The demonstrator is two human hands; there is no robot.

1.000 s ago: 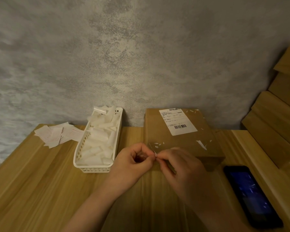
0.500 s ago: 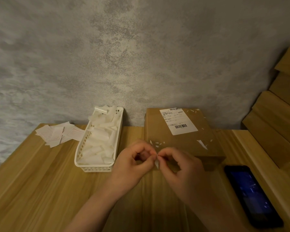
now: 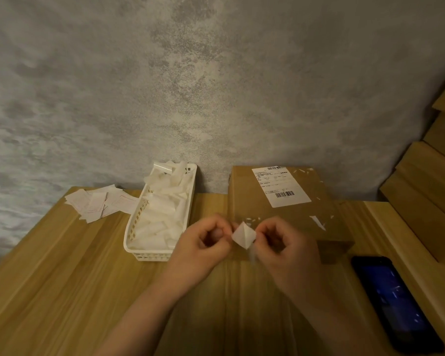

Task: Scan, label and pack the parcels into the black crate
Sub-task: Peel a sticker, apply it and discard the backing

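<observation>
A brown cardboard parcel [image 3: 288,217] lies on the wooden table against the wall, with a white shipping label [image 3: 279,186] stuck on its top. Just in front of its near edge, my left hand [image 3: 203,242] and my right hand [image 3: 285,247] each pinch one side of a small white sticker [image 3: 243,235], which is spread open between my fingertips. The black crate is not in view.
A white plastic basket [image 3: 149,253] full of white paper strips stands left of the parcel. Loose white slips [image 3: 98,204] lie at the far left. A black phone [image 3: 393,304] with a lit screen rests at the right, beside stacked wooden boards [image 3: 427,196].
My fingertips were together on a tiny folded piece; now my hands have drawn apart and the white sticker is opened out between them.
</observation>
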